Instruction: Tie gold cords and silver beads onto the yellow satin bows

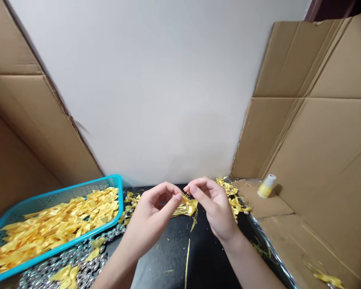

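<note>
My left hand (155, 214) pinches a shiny yellow ribbon bow (192, 206) between thumb and forefinger, low in the middle of the head view. Close by on the right, my right hand (212, 206) has its thumb and fingertips together at the bow's upper edge. Whatever thin thing those fingertips grip is too small to make out. Behind the bow lies a bundle of gold strips (178, 212), partly covered by my left hand. A loose gold strip (187, 261) lies on the black tabletop (165, 257) below.
A teal plastic basket (119, 200) full of yellow bows (66, 220) stands at left. Strings of silver beads (87, 257) lie before it. More bows with beads (236, 202) are piled at right. A yellow-and-white cone spool (266, 186) stands on cardboard (276, 228). Cardboard panels flank the pale wall (168, 92).
</note>
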`<state>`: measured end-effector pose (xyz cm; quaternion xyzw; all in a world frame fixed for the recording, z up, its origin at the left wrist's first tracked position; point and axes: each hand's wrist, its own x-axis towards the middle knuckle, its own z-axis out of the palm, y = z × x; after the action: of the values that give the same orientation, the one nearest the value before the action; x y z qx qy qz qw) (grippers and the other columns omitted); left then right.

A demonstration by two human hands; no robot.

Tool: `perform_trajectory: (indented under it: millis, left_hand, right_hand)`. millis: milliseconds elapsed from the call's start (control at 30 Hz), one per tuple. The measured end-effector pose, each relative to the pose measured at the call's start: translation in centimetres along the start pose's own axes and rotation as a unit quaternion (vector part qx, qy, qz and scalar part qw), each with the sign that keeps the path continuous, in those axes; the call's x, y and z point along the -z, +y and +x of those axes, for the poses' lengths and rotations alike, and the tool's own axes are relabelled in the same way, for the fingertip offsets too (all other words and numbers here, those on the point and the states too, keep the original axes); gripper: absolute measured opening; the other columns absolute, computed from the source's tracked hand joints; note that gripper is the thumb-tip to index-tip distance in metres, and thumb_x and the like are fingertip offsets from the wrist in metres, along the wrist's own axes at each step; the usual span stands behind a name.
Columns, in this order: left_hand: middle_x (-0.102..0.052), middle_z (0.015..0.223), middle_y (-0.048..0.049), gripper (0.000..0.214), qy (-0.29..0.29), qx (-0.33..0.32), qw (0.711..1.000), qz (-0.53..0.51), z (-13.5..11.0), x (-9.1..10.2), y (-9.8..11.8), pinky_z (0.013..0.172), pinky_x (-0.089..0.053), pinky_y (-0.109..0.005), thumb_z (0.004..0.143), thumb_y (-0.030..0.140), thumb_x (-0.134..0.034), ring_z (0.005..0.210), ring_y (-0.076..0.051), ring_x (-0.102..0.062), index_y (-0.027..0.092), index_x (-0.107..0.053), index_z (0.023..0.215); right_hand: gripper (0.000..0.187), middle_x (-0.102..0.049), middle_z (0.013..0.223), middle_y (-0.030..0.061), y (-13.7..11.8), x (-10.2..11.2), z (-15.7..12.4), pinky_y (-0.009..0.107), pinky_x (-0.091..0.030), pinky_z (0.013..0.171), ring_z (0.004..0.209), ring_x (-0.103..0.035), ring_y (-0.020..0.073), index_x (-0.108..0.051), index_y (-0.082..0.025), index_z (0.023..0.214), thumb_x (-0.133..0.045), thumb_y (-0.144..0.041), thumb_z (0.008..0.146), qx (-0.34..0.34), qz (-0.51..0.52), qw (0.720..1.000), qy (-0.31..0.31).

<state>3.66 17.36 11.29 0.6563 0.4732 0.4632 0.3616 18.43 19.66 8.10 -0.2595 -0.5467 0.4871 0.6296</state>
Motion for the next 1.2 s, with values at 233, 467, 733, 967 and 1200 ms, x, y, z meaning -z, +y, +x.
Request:
perform_trajectory:
  millis: [233, 467, 733, 967, 1200]
  left_hand:
    - [-0.047, 0.058, 0.0051, 0.022, -0.059, -0.010, 0.997, -0.039, -0.7, 0.2, 1.0, 0.049, -0.033, -0.018, 0.082, 0.035, -0.062, 0.051, -0.007, -0.036, 0.016, -0.059, 0.072]
    - [-0.060, 0.073, -0.0010, 0.021, -0.098, -0.009, 0.993, -0.064, -0.7, -0.5, 0.3, 0.060, -0.040, -0.023, 0.082, 0.037, -0.065, 0.068, -0.012, -0.050, 0.016, -0.064, 0.085]
    - [-0.060, 0.066, 0.0011, 0.020, -0.084, 0.000, 0.991, -0.104, -0.1, -0.5, 0.2, 0.058, -0.041, -0.020, 0.081, 0.036, -0.067, 0.059, -0.008, -0.049, 0.016, -0.067, 0.080]
    - [-0.064, 0.065, 0.0015, 0.016, -0.021, -0.021, 0.997, -0.067, 0.1, -0.4, 0.1, 0.050, -0.037, -0.017, 0.080, 0.033, -0.067, 0.054, -0.007, -0.048, 0.017, -0.069, 0.077]
    - [-0.072, 0.079, -0.0034, 0.020, -0.002, -0.035, 0.999, -0.016, -0.7, -0.7, 0.3, 0.057, -0.045, -0.022, 0.080, 0.037, -0.068, 0.067, -0.014, -0.061, 0.017, -0.071, 0.084]
  right_hand:
    - [0.008, -0.069, 0.080, -0.0003, -1.0, -0.8, -0.8, 0.026, -0.050, 0.074, 0.077, -0.063, 0.0118, -0.068, -0.022, 0.079, -0.068, -0.028, 0.084, 0.035, 0.002, 0.999, -0.010]
    - [0.008, -0.063, 0.086, 0.0004, -1.8, -0.1, -1.1, 0.027, -0.048, 0.074, 0.080, -0.059, 0.0118, -0.069, -0.022, 0.074, -0.069, -0.025, 0.082, 0.050, -0.033, 0.997, -0.043]
    - [0.008, -0.065, 0.097, 0.0023, -1.5, 0.3, -0.4, 0.030, -0.048, 0.076, 0.088, -0.061, 0.0152, -0.069, -0.024, 0.088, -0.066, -0.029, 0.082, 0.025, -0.080, 0.996, -0.029]
    - [0.003, -0.066, 0.089, 0.0013, -3.7, 0.7, -1.2, 0.032, -0.047, 0.082, 0.087, -0.061, 0.0155, -0.065, -0.020, 0.079, -0.068, -0.019, 0.079, 0.148, -0.298, 0.942, -0.050]
    - [0.006, -0.069, 0.082, -0.0003, -4.6, 0.6, -2.1, 0.033, -0.047, 0.076, 0.081, -0.061, 0.0160, -0.066, -0.020, 0.076, -0.067, -0.017, 0.081, 0.140, -0.418, 0.897, -0.031]
